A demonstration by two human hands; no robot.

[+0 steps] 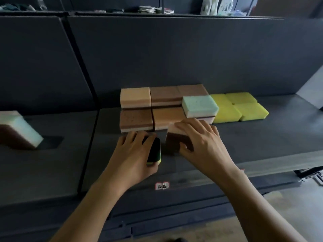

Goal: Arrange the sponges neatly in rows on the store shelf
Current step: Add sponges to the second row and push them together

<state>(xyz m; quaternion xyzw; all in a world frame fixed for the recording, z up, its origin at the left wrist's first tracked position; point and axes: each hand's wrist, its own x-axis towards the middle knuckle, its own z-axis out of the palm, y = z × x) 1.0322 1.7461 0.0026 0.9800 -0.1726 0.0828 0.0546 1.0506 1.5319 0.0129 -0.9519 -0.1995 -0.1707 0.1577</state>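
Far left of the sponge rows (152, 109), a stray white-and-brown sponge (19, 131) lies tilted on the shelf (262, 137). Just before the rows, the left hand (131, 154) clasps a green-and-yellow sponge (154, 151) on edge and the right hand (201, 140) clamps a pink-topped brown sponge (174, 138), likely to extend the front row; flat yellow sponges (239, 109) adjoin the rows' right.

Bottles: white plastic bottles (216, 6) stand side by side at the upper right of the frame.
Cloths: a pile of folded cloths (150, 9) lies at the top centre, left of the bottles.
Dark bundle: blurred dark fabric (15, 7) in the upper left corner.
Label: a small white label (162, 186) with a red border, lower centre; its writing is unreadable.
Floor: pale floor (279, 215) at the lower right.
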